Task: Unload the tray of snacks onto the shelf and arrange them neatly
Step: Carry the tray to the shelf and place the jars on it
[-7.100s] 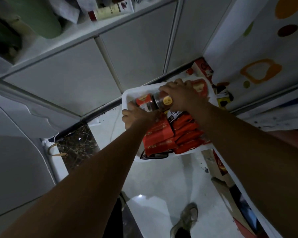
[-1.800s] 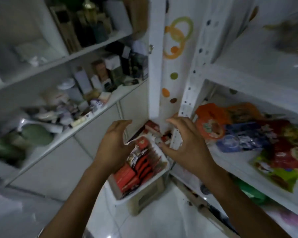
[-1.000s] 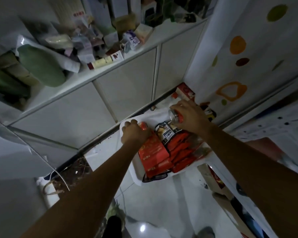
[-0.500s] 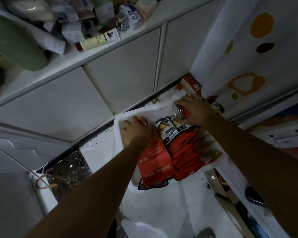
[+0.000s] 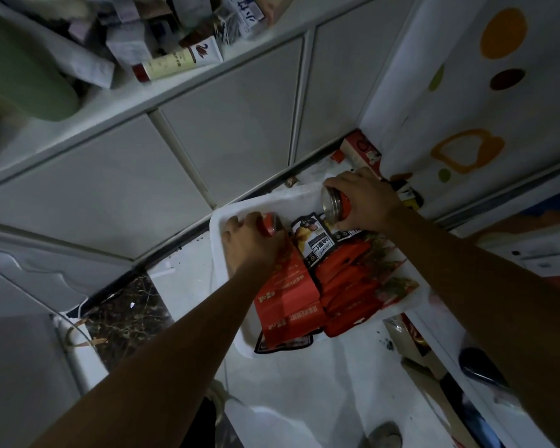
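A white tray (image 5: 219,250) sits low on the floor, below the cabinet. It holds several red snack packets (image 5: 285,295) and a black-and-white pouch (image 5: 314,242). My left hand (image 5: 249,245) grips a small red can (image 5: 270,223) at the tray's far left corner. My right hand (image 5: 364,202) grips a second red can (image 5: 335,205) with a silver end, lifted a little above the tray's far right side. Both arms reach down from the bottom of the view.
White cabinet doors (image 5: 233,124) stand behind the tray, under a cluttered shelf of boxes and tubes (image 5: 178,63). A red carton (image 5: 361,150) lies by a dotted white panel (image 5: 472,92). The edge of a white rack (image 5: 530,250) is at right, and a shoe (image 5: 383,438) is below.
Over the last second each hand closed on a red can in the tray, and the right one has raised its can slightly. Before that both hands were up by the shelf.
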